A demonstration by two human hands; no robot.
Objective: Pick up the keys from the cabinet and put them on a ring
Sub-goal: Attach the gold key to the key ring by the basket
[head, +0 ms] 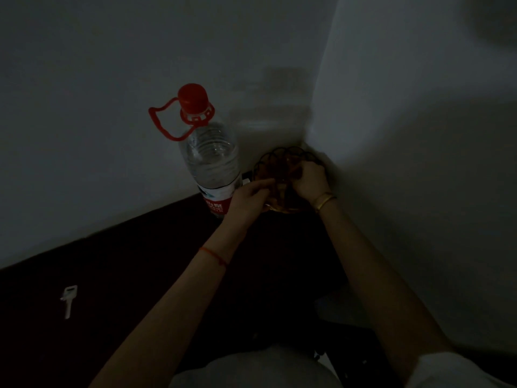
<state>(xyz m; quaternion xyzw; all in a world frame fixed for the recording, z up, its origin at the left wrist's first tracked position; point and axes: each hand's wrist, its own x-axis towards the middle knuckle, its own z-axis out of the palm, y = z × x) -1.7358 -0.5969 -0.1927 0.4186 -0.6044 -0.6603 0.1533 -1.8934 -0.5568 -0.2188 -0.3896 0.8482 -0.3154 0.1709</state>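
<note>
The scene is very dim. A single silver key lies on the dark cabinet top at the far left, well away from both hands. My left hand and my right hand are both stretched into the wall corner, over an amber glass dish with a scalloped rim. The fingers of both hands are curled into or over the dish. Whether either hand holds anything is hidden by the darkness and the fingers. No key ring can be made out.
A large clear water bottle with a red cap and red carry loop stands just left of the dish, touching my left hand's side. White walls meet in a corner behind the dish. A small dark object sits between bottle and dish.
</note>
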